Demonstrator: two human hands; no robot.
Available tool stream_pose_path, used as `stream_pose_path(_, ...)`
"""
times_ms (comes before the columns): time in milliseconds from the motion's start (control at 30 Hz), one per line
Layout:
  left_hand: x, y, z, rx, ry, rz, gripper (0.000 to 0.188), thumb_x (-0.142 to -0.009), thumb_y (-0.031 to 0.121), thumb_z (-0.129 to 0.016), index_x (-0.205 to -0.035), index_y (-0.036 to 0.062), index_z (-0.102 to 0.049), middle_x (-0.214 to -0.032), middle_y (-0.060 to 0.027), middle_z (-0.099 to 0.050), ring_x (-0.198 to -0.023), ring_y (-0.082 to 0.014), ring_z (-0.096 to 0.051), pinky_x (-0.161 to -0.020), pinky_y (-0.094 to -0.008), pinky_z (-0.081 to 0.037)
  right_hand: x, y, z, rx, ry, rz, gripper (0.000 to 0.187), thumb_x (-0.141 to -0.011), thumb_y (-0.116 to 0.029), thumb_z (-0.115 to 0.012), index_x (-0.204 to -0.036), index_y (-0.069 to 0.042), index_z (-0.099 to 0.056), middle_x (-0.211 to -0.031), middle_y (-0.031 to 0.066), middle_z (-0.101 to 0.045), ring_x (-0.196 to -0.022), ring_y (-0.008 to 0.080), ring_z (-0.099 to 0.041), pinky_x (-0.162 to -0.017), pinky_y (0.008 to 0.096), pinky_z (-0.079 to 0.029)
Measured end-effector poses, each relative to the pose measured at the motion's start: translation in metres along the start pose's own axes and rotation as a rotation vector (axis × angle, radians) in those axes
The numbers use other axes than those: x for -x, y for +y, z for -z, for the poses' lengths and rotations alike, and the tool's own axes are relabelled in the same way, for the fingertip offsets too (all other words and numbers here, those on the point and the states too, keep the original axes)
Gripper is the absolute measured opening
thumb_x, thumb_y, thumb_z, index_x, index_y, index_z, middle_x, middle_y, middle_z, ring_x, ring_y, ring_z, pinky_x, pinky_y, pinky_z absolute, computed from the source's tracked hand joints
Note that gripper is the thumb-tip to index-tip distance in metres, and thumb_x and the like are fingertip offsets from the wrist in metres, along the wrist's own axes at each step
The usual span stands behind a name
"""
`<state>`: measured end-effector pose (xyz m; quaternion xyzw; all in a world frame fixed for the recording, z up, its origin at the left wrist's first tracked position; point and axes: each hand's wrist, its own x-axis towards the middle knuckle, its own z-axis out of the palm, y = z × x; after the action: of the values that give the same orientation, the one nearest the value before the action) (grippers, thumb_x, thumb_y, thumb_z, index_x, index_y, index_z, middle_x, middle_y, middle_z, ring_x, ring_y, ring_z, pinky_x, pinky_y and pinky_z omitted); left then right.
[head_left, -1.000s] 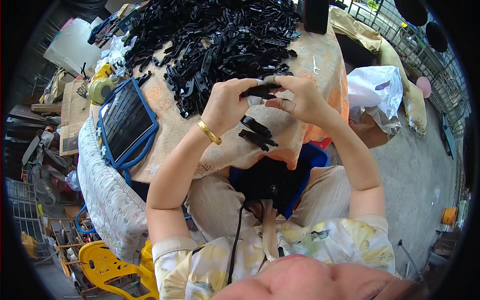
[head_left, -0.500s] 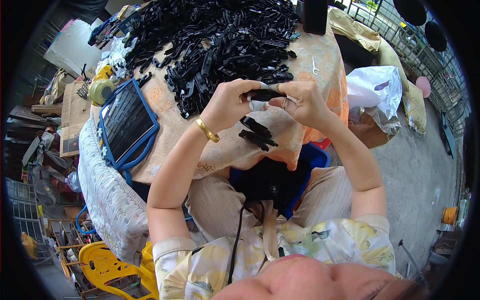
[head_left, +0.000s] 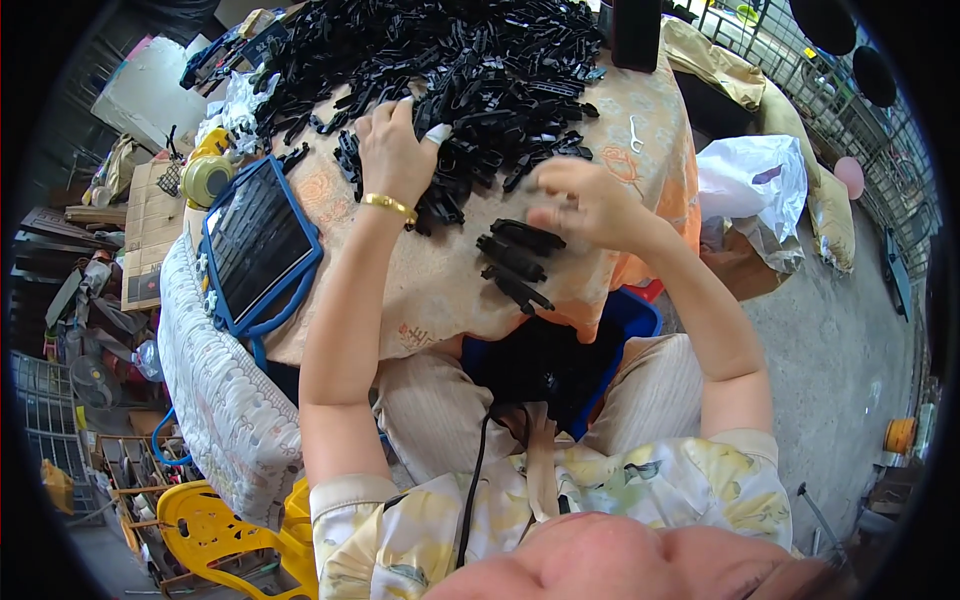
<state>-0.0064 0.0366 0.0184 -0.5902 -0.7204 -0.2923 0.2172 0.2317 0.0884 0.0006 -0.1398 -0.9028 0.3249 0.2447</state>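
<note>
A large heap of long, narrow black plastic parts (head_left: 480, 90) covers the far side of the table. My left hand (head_left: 393, 155), with a gold bangle at its wrist, reaches over the near left edge of this heap. Its fingers and thumb are apart, and a white cover wraps the thumb tip. Close to the right, my right hand (head_left: 588, 203) is smeared by motion, so its fingers do not show clearly. Beside it, several black plastic pieces (head_left: 515, 260) lie in a small row on the cloth, apart from the heap.
A peach patterned cloth (head_left: 400, 290) covers the table. At the left edge leans a blue-framed dark panel (head_left: 260, 245). A blue bin (head_left: 640, 318) with dark contents stands between my knees. A small white tool (head_left: 634, 134) and a black upright object (head_left: 635, 35) are at the right.
My hands were together over the cloth around a black piece and have parted. The left moved up and left to the heap, and another black piece has joined the small row.
</note>
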Motion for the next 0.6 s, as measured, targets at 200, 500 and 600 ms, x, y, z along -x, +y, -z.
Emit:
stream_pose_path(200, -0.006, -0.009, -0.010, -0.170, -0.179, 0.095, 0.029, -0.072, 0.020, -0.064, -0.097, 0.0046, -0.062, -0.105, -0.0098, -0.056, -0.104, -0.0291, -0.047, -0.087, -0.0370, -0.040, -0.017, 0.017, -0.018, 0.507, 0.257, 0.187, 0.023, -0.074, -0.008, -0.062, -0.097, -0.003, -0.060, -0.106, 0.0077, -0.058, -0.094, 0.0266, -0.052, -0.082, 0.0340, -0.045)
stream_pose_path(500, -0.002, 0.005, 0.008, 0.449, 0.007, 0.119, 0.022, -0.077, 0.008, -0.060, -0.099, 0.0053, -0.063, -0.077, -0.0103, -0.065, -0.062, -0.0189, -0.063, -0.059, -0.0283, -0.047, -0.013, 0.011, -0.018, 0.120, 0.388, 0.118, 0.026, -0.071, 0.004, -0.061, -0.095, -0.003, -0.059, -0.093, 0.0070, -0.060, -0.080, 0.0168, -0.059, -0.071, 0.0271, -0.048)
stream_pose_path(600, 0.011, 0.029, 0.026, 0.994, -0.484, 0.286, 0.029, -0.081, 0.002, -0.053, -0.109, -0.0020, -0.057, -0.085, -0.0081, -0.065, -0.063, -0.0116, -0.064, -0.056, -0.0189, -0.047, -0.011, 0.004, -0.012, -0.316, 0.479, -0.003, 0.025, -0.073, 0.007, -0.057, -0.096, -0.002, -0.059, -0.092, 0.0061, -0.061, -0.078, 0.0116, -0.059, -0.072, 0.0227, -0.048)
